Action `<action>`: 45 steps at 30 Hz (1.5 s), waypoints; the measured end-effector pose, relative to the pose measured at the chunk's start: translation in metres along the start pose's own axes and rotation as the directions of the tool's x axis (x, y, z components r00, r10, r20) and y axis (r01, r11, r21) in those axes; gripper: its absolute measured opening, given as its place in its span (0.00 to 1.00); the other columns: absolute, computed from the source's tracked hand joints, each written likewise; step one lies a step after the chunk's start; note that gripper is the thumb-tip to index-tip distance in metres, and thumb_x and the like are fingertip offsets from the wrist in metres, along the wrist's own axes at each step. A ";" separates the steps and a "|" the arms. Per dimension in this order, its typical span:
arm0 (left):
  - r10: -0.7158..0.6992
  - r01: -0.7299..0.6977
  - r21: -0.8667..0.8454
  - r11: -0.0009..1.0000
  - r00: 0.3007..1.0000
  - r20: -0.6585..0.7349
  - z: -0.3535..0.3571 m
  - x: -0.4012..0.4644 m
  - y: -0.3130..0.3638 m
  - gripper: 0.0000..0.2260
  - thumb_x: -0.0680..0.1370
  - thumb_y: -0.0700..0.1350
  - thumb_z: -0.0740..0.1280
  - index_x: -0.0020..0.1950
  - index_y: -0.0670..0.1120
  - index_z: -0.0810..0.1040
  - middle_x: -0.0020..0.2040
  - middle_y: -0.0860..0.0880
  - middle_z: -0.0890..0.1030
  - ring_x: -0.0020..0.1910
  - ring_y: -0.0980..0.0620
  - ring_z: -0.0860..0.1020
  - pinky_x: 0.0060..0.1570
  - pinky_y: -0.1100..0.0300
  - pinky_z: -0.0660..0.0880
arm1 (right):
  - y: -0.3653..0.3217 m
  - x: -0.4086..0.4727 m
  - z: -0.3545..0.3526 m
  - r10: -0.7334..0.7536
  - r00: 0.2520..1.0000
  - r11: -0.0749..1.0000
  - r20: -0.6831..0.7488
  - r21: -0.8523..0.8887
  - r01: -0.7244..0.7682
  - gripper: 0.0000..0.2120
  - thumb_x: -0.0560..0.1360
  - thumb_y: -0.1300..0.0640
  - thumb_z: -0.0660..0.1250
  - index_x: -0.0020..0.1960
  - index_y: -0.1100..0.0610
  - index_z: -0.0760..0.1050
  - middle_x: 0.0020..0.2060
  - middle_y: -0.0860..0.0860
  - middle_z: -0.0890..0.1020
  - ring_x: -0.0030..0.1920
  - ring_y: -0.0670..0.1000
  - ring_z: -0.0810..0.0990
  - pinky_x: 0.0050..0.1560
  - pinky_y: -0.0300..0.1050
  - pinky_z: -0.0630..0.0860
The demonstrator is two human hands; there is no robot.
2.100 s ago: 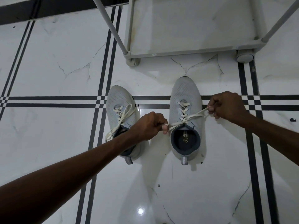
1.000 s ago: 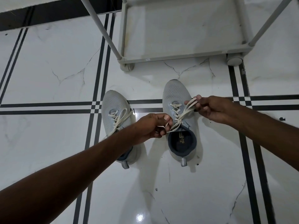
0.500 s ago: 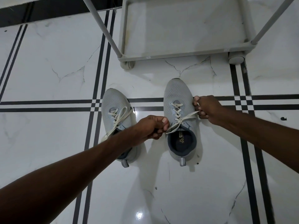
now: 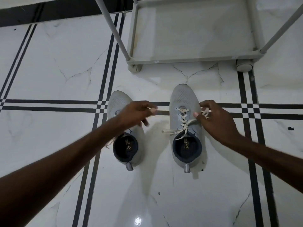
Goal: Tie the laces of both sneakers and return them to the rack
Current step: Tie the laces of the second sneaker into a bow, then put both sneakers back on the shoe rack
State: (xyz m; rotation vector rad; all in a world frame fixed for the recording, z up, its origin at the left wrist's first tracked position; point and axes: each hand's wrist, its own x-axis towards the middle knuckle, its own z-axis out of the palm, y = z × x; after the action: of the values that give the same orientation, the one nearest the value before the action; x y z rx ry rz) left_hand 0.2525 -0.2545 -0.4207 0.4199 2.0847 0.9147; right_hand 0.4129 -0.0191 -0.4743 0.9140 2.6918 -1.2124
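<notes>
Two grey sneakers stand side by side on the floor, toes toward the rack. The right sneaker [image 4: 182, 99] has cream laces [image 4: 184, 124] crossed in a first knot, and one end lies loose on the floor to its left. My right hand [image 4: 216, 123] pinches the other lace end beside the shoe's right edge. My left hand [image 4: 136, 113] hovers blurred over the left sneaker [image 4: 118, 100] with fingers apart, hiding most of its laces. A loose lace end shows below my forearm. The grey rack [image 4: 180, 60] has a bare bottom shelf.
The floor is glossy white marble tile with black stripe bands [image 4: 49, 104]. The rack's slanted legs [image 4: 113, 28] and round feet [image 4: 243, 67] stand just beyond the toes. A small dark speck [image 4: 290, 128] lies at the right.
My left hand let go of the right sneaker's lace and moved left and up over the left sneaker. The released end dropped to the floor. My right hand still holds its end.
</notes>
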 end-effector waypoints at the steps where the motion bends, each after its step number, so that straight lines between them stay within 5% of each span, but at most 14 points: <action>1: 0.038 -0.017 0.191 0.981 0.994 -0.107 -0.014 -0.004 -0.006 0.14 0.79 0.51 0.68 0.65 0.50 0.79 0.56 0.51 0.83 0.43 0.54 0.83 0.41 0.61 0.75 | 0.001 -0.010 0.000 0.024 0.999 1.000 0.021 -0.016 -0.024 0.26 0.74 0.40 0.69 0.66 0.50 0.70 0.52 0.44 0.77 0.47 0.49 0.79 0.47 0.44 0.72; 4: -0.071 0.169 0.542 0.823 0.978 -0.197 -0.052 -0.026 -0.038 0.37 0.71 0.58 0.76 0.75 0.48 0.67 0.69 0.45 0.75 0.66 0.45 0.75 0.60 0.52 0.74 | 0.003 -0.034 0.003 0.169 0.960 0.974 0.222 0.114 -0.198 0.39 0.67 0.38 0.74 0.72 0.50 0.64 0.58 0.46 0.76 0.52 0.51 0.80 0.51 0.45 0.72; 8: -0.477 0.471 0.191 0.861 0.879 -0.016 -0.051 -0.072 -0.078 0.39 0.65 0.57 0.81 0.71 0.48 0.69 0.63 0.51 0.76 0.65 0.49 0.74 0.61 0.56 0.71 | -0.007 -0.041 0.017 0.201 0.926 0.952 0.321 0.159 -0.261 0.39 0.66 0.45 0.78 0.71 0.50 0.65 0.56 0.47 0.76 0.52 0.50 0.77 0.53 0.43 0.71; 10: -0.442 0.450 0.077 0.889 0.891 -0.108 -0.032 -0.078 -0.104 0.41 0.61 0.58 0.82 0.69 0.48 0.72 0.59 0.51 0.81 0.58 0.50 0.80 0.58 0.56 0.76 | -0.016 -0.037 0.024 0.209 0.927 0.942 0.312 0.189 -0.276 0.38 0.66 0.49 0.80 0.71 0.51 0.66 0.56 0.47 0.76 0.52 0.51 0.77 0.53 0.44 0.71; 13: -0.339 0.353 0.011 0.936 0.906 -0.253 -0.004 -0.078 -0.110 0.26 0.69 0.42 0.77 0.65 0.50 0.74 0.52 0.53 0.81 0.45 0.60 0.79 0.39 0.73 0.73 | -0.026 -0.026 0.035 0.192 0.930 0.946 0.314 0.193 -0.260 0.36 0.67 0.55 0.79 0.70 0.52 0.67 0.55 0.48 0.78 0.54 0.52 0.79 0.53 0.45 0.73; 18: -0.278 0.276 -0.051 0.960 0.915 -0.292 0.009 -0.076 -0.106 0.30 0.67 0.43 0.74 0.68 0.54 0.75 0.55 0.51 0.85 0.52 0.50 0.83 0.52 0.55 0.80 | -0.036 -0.015 0.052 0.134 0.938 0.965 0.320 0.172 -0.197 0.36 0.68 0.59 0.77 0.72 0.49 0.66 0.56 0.50 0.79 0.55 0.54 0.80 0.56 0.50 0.77; 23: -0.236 0.234 -0.043 0.971 0.929 -0.284 0.021 -0.074 -0.100 0.22 0.69 0.42 0.73 0.63 0.52 0.78 0.49 0.51 0.84 0.46 0.51 0.81 0.41 0.62 0.74 | -0.035 -0.011 0.058 0.180 0.927 0.955 0.329 0.167 -0.245 0.41 0.66 0.60 0.78 0.73 0.49 0.62 0.58 0.52 0.80 0.55 0.54 0.81 0.57 0.51 0.77; 28: -0.245 0.220 -0.122 0.968 0.933 -0.264 0.011 -0.084 -0.081 0.15 0.68 0.43 0.71 0.53 0.53 0.80 0.39 0.52 0.82 0.37 0.54 0.77 0.37 0.61 0.74 | -0.059 -0.013 0.034 0.228 0.913 0.928 0.339 0.207 -0.309 0.52 0.67 0.61 0.79 0.79 0.49 0.48 0.53 0.53 0.80 0.53 0.55 0.82 0.57 0.52 0.77; 31: -0.235 0.203 -0.154 0.967 0.942 -0.241 -0.004 -0.111 -0.044 0.13 0.66 0.46 0.70 0.50 0.53 0.79 0.39 0.50 0.82 0.37 0.53 0.77 0.37 0.58 0.75 | -0.094 -0.028 -0.007 0.254 0.914 0.908 0.315 0.248 -0.338 0.49 0.68 0.63 0.77 0.77 0.49 0.49 0.54 0.53 0.81 0.53 0.54 0.82 0.58 0.53 0.77; 39: -0.191 0.144 -0.201 0.969 0.953 -0.235 -0.074 -0.205 0.094 0.12 0.72 0.37 0.71 0.50 0.54 0.80 0.35 0.59 0.81 0.34 0.65 0.76 0.33 0.75 0.70 | -0.210 -0.074 -0.138 0.271 0.917 0.892 0.293 0.280 -0.354 0.31 0.68 0.60 0.76 0.67 0.50 0.67 0.53 0.50 0.83 0.51 0.50 0.83 0.51 0.48 0.79; 45: -0.144 0.089 -0.215 0.973 0.955 -0.257 -0.138 -0.275 0.205 0.09 0.72 0.41 0.71 0.45 0.54 0.79 0.35 0.55 0.80 0.34 0.60 0.74 0.34 0.73 0.69 | -0.313 -0.114 -0.246 0.231 0.942 0.899 0.243 0.317 -0.303 0.27 0.70 0.59 0.74 0.67 0.47 0.72 0.52 0.51 0.84 0.52 0.50 0.83 0.55 0.52 0.80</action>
State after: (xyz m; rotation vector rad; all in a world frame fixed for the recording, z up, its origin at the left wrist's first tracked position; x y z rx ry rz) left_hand 0.3122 -0.3339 -0.0642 0.0642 2.2062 1.1513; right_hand 0.3858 -0.0659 -0.0635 1.0902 2.1441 -1.6451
